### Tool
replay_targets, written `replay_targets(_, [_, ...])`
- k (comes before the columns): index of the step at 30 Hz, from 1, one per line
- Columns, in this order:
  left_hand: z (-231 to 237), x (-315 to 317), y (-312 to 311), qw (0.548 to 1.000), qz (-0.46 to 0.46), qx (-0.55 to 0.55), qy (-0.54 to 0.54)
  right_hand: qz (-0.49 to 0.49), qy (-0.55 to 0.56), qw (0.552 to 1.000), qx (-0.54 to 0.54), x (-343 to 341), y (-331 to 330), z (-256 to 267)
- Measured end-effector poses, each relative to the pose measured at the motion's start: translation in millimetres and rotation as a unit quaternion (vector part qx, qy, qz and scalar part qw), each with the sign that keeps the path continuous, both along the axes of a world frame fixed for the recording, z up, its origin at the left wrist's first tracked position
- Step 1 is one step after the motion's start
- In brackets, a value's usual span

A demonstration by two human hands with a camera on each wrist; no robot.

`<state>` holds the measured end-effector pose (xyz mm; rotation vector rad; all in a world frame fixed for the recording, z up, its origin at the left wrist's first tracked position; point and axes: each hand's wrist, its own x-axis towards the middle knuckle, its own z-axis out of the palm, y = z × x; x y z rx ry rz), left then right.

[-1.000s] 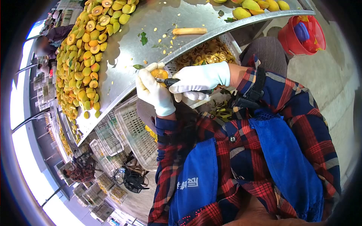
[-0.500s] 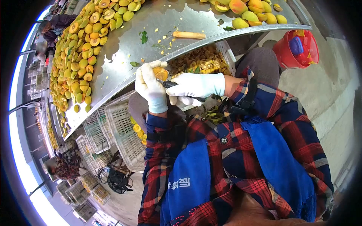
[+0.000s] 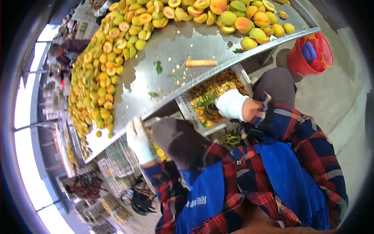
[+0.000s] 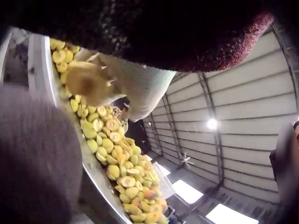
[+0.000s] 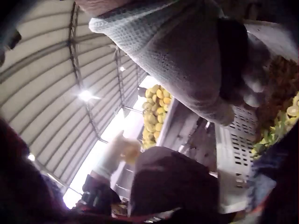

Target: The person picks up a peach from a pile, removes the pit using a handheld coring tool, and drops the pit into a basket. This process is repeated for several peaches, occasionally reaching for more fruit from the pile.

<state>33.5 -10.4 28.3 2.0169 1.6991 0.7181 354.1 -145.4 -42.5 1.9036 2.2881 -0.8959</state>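
My gloved left hand [image 3: 138, 138] is below the table's edge, near the knee. In the left wrist view it holds a blurred yellow-orange peach piece [image 4: 88, 85] in its fingers. My gloved right hand [image 3: 232, 104] is over a white perforated crate [image 3: 184, 110] of cut yellow fruit scraps [image 3: 208, 84] and green leaves [image 3: 207, 100]. Its fingers wrap a thick black handle [image 5: 232, 58], seen in the right wrist view; the tool's tip is hidden.
A metal table [image 3: 156, 52] carries a long heap of halved peaches [image 3: 105, 66], with more peaches [image 3: 253, 17] at its far right. A wooden stick [image 3: 201, 63] lies near the edge. To the right stands a red bucket [image 3: 302, 62] on the floor.
The hands were together at the peach, the tool's tip against it. Now they are apart: the left has dropped down and left with the peach piece, the right has moved over the crate.
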Motion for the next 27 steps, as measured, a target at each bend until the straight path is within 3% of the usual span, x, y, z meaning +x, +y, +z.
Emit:
replay_targets(1, [16.7,-7.5,3.5,0.989,0.000,0.008,0.149,-0.051,0.028,0.998,0.017,5.4,-2.9,13.2])
replay_targets(2, [30.2,-8.9,7.3,0.987,0.015,-0.064,0.146,-0.084,0.062,0.992,0.075,8.1,-3.3,19.6])
replay_targets(4, [24.1,0.4,39.8,0.988,-0.046,-0.016,0.148,-0.128,0.108,0.975,0.148,9.0,0.6,23.2])
replay_targets(7, [13.3,66.2,102.2,0.974,-0.177,0.083,0.111,-0.114,0.164,0.976,0.084,8.3,1.0,31.5])
replay_targets(9, [-11.1,121.2,170.8,0.965,-0.228,0.107,0.069,-0.098,0.193,0.971,0.105,0.7,-1.5,16.2])
replay_targets(11, [-21.1,183.2,219.0,0.957,-0.156,0.164,0.181,-0.090,0.205,0.971,0.086,-2.6,1.0,20.1])
replay_targets(12, [-41.4,199.9,261.6,0.951,-0.153,0.195,0.187,-0.090,0.200,0.971,0.091,-5.9,2.1,18.4])
replay_targets(14, [-57.6,233.8,303.3,0.952,-0.110,0.166,0.231,-0.094,0.203,0.970,0.096,-8.6,5.0,18.0])
replay_targets(17, [-65.7,264.5,317.2,0.936,-0.052,0.122,0.327,-0.088,0.215,0.971,0.051,-1.1,12.4,24.1])
replay_targets(21, [-58.0,261.6,301.1,0.920,-0.071,0.120,0.365,-0.085,0.240,0.964,0.082,-3.6,12.4,20.2])
replay_targets(23, [-71.2,233.9,293.3,0.919,-0.186,0.095,0.334,-0.110,0.250,0.954,0.122,-2.9,11.2,21.7])
replay_targets(25, [-92.6,203.8,268.0,0.937,-0.165,0.115,0.285,-0.101,0.236,0.965,0.050,1.6,17.1,37.3])
replay_targets(26, [-94.9,193.0,263.1,0.982,-0.133,-0.029,0.130,-0.108,0.242,0.963,0.041,4.0,20.8,39.2])
replay_targets(27, [-99.7,175.1,256.7,0.980,-0.089,-0.173,-0.031,-0.112,0.250,0.961,0.028,3.8,21.4,39.7])
